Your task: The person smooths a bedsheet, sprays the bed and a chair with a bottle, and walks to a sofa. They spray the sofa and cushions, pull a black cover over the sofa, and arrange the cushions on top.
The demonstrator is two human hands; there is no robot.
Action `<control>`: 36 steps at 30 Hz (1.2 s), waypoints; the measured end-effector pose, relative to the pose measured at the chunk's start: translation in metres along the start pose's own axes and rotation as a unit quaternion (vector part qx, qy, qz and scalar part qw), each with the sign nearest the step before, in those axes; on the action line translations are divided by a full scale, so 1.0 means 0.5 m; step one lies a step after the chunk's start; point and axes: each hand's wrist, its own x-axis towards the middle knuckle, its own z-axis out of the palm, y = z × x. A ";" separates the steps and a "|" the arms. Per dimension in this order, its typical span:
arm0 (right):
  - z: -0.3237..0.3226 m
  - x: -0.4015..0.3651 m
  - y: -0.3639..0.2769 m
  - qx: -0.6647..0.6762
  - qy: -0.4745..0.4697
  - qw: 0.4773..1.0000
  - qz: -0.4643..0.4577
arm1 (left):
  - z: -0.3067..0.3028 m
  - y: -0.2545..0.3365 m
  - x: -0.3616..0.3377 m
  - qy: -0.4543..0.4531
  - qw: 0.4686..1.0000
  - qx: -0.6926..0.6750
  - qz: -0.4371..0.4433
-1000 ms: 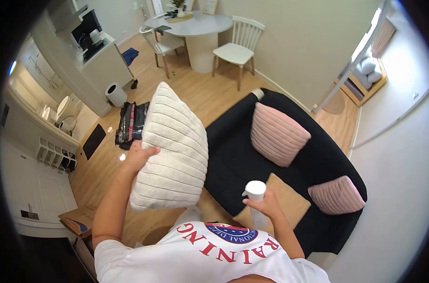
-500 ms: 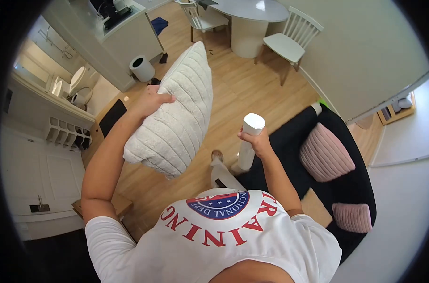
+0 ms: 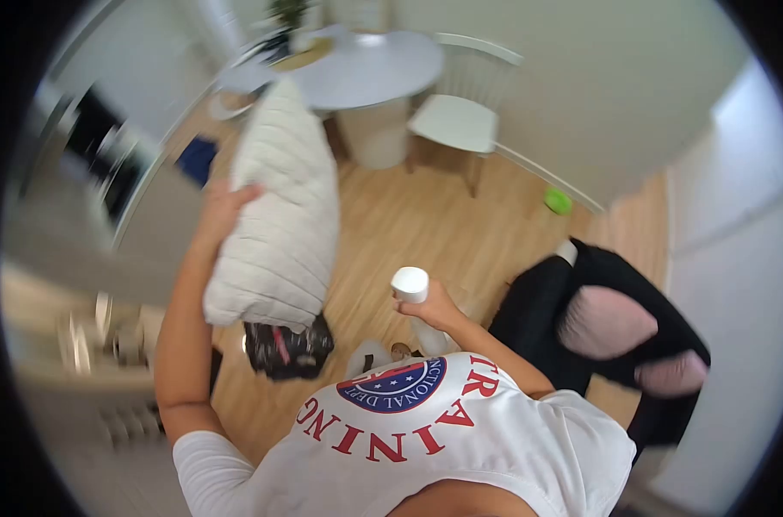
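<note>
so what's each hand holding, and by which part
Left hand: the white cushion, by a side edge. Right hand: a white-topped bottle, near its top.

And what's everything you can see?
Ribbed fabric cushion: one, cream, left of centre
Capped plastic bottle: one, white, centre
Shiny plastic bundle: one, black and red, floor
Fabric sofa: one, black, right
Plump cushions: two, pink, on sofa
Flat square: one, tan, on sofa
Rounded table: one, white, back
Slatted chair: one, white, right of table; another, blurred, left
Leafy plant: one, green, on table
Round object: one, green, by wall
Crumpled cloth: one, dark blue, floor, left
Blurred kitchen items: uncountable, black, left
Printed shirt: one, white, bottom
Left hand: one, on ribbed cushion
Right hand: one, on bottle
</note>
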 end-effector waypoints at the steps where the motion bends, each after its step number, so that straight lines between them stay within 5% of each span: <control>1: -0.029 0.026 0.000 0.004 0.066 0.998 0.006 | 0.013 -0.024 0.123 -0.001 1.000 0.021 -0.003; 3: -0.100 0.089 0.002 -0.033 0.144 0.989 -0.026 | 0.015 0.030 0.346 -0.104 0.976 -0.181 -0.062; 4: -0.139 0.112 0.023 -0.021 0.198 0.980 -0.006 | 0.038 0.105 0.407 -0.180 0.944 -0.276 -0.024; 6: -0.150 0.033 0.027 -0.021 0.289 0.957 0.011 | -0.008 0.151 0.356 -0.232 0.922 -0.301 0.077; 8: -0.140 -0.027 0.041 -0.003 0.347 0.936 0.049 | -0.019 0.131 0.421 -0.148 0.910 -0.380 0.071; 10: -0.140 -0.085 0.008 -0.032 0.451 0.891 0.042 | -0.056 0.006 0.582 -0.070 0.954 -0.215 0.199; 12: -0.121 -0.121 0.018 -0.060 0.540 0.835 0.086 | -0.030 -0.172 0.797 -0.064 0.948 -0.294 -0.107; 14: -0.113 -0.168 0.068 -0.097 0.640 0.751 0.132 | 0.117 -0.281 0.883 0.232 0.962 0.034 -0.141; 15: -0.119 -0.198 0.075 -0.096 0.675 0.713 0.165 | 0.200 -0.397 0.994 0.242 0.904 0.349 -0.050; 16: -0.115 -0.231 0.066 -0.085 0.706 0.678 0.185 | 0.302 -0.371 0.934 0.170 0.968 0.159 -0.089; 18: -0.109 -0.300 0.072 -0.042 0.760 0.615 0.208 | 0.569 -0.361 0.839 0.018 0.998 0.062 0.011; 20: -0.102 -0.370 0.115 0.003 0.801 0.563 0.204 | 0.866 -0.394 0.726 -0.265 0.942 -0.139 0.154; 21: -0.092 -0.396 0.130 0.017 0.818 0.539 0.201 | 0.927 -0.229 0.562 -0.181 0.917 0.058 0.351; 22: -0.098 -0.423 0.154 0.033 0.830 0.519 0.201 | 0.867 -0.004 0.385 -0.358 0.897 0.083 0.246; 23: -0.116 -0.453 0.184 0.052 0.842 0.497 0.203 | 1.017 -0.016 0.351 -0.494 0.840 0.085 0.209; 24: -0.127 -0.472 0.205 0.079 0.857 0.477 0.177 | 1.058 0.041 0.210 -0.426 0.860 0.086 0.268; 27: -0.234 -0.527 0.211 0.062 0.842 0.465 0.267 | 1.133 0.201 -0.038 -0.500 0.728 0.065 0.464; 29: -0.321 -0.582 0.247 0.044 0.829 0.436 0.348 | 1.179 0.336 -0.172 -0.511 0.700 0.067 0.493; 33: -0.433 -0.633 0.306 0.107 0.845 0.391 0.349 | 1.329 0.458 -0.309 -0.445 0.701 0.182 0.526; 36: -0.455 -0.681 0.338 0.104 0.861 0.465 0.174 | 1.385 0.547 -0.383 -0.438 0.724 0.280 0.453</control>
